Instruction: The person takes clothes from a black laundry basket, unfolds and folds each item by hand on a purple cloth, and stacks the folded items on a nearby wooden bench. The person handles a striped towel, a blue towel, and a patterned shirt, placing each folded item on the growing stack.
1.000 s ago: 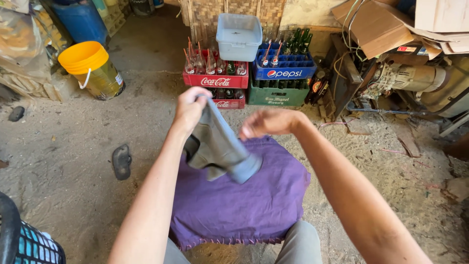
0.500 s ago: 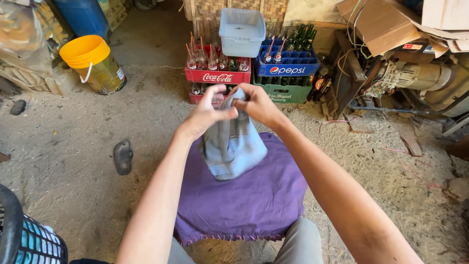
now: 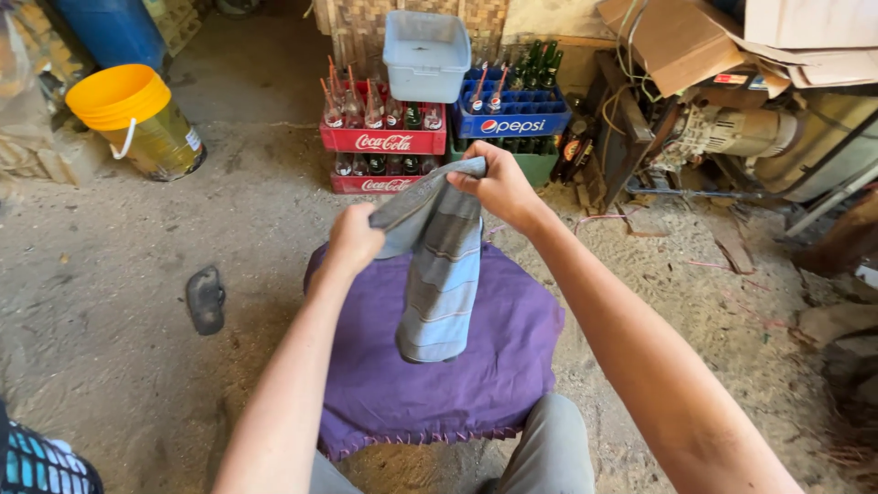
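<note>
A grey-blue striped garment [image 3: 442, 274] hangs in the air between my two hands. My right hand [image 3: 497, 186] pinches its upper edge, higher and farther away. Lower and closer to me, my left hand [image 3: 352, 237] grips the other end of that edge. The cloth's folded lower part dangles over a purple cloth [image 3: 498, 348] spread on a low surface in front of my knees.
Red, blue and green bottle crates [image 3: 384, 144] with a grey plastic tub [image 3: 424, 55] on top stand beyond. A yellow bucket [image 3: 133, 119] is at far left, a dark sandal [image 3: 205, 297] on the dirt floor, machinery and cardboard [image 3: 732, 128] at right, a basket [image 3: 37, 462] at bottom left.
My hands were together at the garment's top. They have drawn apart, the left lower and toward me, the right up. The garment has unfolded and hangs longer.
</note>
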